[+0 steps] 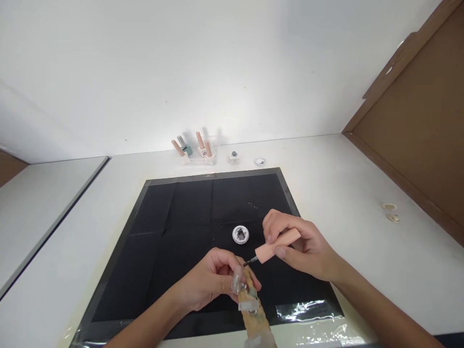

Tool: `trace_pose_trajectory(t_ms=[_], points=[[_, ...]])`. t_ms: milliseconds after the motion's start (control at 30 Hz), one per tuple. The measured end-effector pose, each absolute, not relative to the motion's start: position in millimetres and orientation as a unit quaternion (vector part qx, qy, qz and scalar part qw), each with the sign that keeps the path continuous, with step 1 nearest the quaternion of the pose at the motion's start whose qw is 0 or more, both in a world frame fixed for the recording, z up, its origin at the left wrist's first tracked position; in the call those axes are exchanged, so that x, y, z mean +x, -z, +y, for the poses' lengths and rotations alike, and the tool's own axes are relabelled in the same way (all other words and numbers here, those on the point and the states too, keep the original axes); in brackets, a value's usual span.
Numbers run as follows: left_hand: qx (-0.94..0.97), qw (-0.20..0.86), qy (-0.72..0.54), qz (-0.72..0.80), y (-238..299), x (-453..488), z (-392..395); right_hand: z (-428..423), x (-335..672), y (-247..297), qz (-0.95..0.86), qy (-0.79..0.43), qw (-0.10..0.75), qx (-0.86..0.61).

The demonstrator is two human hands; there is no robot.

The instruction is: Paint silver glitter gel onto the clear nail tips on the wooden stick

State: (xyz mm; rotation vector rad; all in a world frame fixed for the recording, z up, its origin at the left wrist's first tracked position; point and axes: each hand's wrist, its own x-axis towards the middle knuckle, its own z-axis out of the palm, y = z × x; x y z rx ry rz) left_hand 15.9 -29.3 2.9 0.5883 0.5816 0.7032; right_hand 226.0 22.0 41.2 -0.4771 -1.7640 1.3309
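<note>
Between the thumb and fingers of my right hand (306, 244) is a nail polish brush (277, 246) with a pink cap-shaped handle. Its dark tip reaches down to the far end of a yellowish, wavy-edged stick (255, 319), close to the fingertips of my left hand (219, 278). That hand is closed around the stick's far end. Clear pieces and small dark and coloured marks show along the stick; whether the brush touches it I cannot tell. Just beyond, a small round white dish (240, 235) with dark specks inside lies on the black mat (188, 251).
Behind the mat, several nail polish bottles (207, 149) lean in a clear holder. A small clear container (234, 155) and a little round white lid or dish (260, 161) sit to their right. Two small pale round pieces (391, 212) lie near the brown board (424, 121).
</note>
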Motion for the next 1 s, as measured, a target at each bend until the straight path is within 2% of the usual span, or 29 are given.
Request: trace_pose_trajectory(t_ms=[733,900,1000], points=[[0.274,0.859,-0.338,0.269,-2.0,16.2,-29.4,20.2,223.2,-39.7,-0.683,-0.568,0.424,-0.174],[0.276,0.859,-0.331,0.277,-3.5,16.4,-29.0,21.1,223.9,-39.3,-0.670,-0.563,0.427,-0.225],[0.267,0.864,-0.336,0.263,-3.2,16.8,-28.4,20.3,224.1,-38.9,-0.670,-0.581,0.424,-0.185]])
